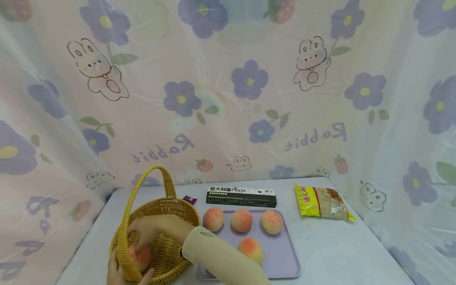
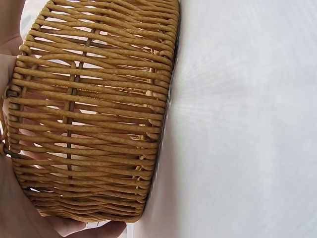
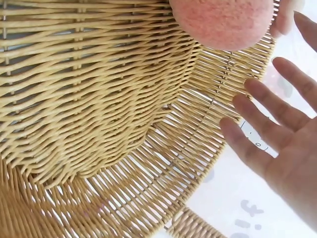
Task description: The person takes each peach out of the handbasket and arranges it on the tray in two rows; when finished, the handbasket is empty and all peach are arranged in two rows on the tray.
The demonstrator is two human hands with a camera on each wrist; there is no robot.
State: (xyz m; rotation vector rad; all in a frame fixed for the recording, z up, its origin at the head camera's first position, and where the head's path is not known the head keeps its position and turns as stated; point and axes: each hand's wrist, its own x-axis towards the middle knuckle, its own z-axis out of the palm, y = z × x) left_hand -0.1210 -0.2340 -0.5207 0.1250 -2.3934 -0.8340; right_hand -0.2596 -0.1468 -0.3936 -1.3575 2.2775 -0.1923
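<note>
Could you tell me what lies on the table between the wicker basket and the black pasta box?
In the head view, a small purple wrapped sweet lies between the wicker basket and the black pasta box, just behind the basket's rim.

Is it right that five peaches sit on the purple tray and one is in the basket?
Not quite. The head view shows four peaches on the tray, not five. One peach is in the basket, as you said.
</note>
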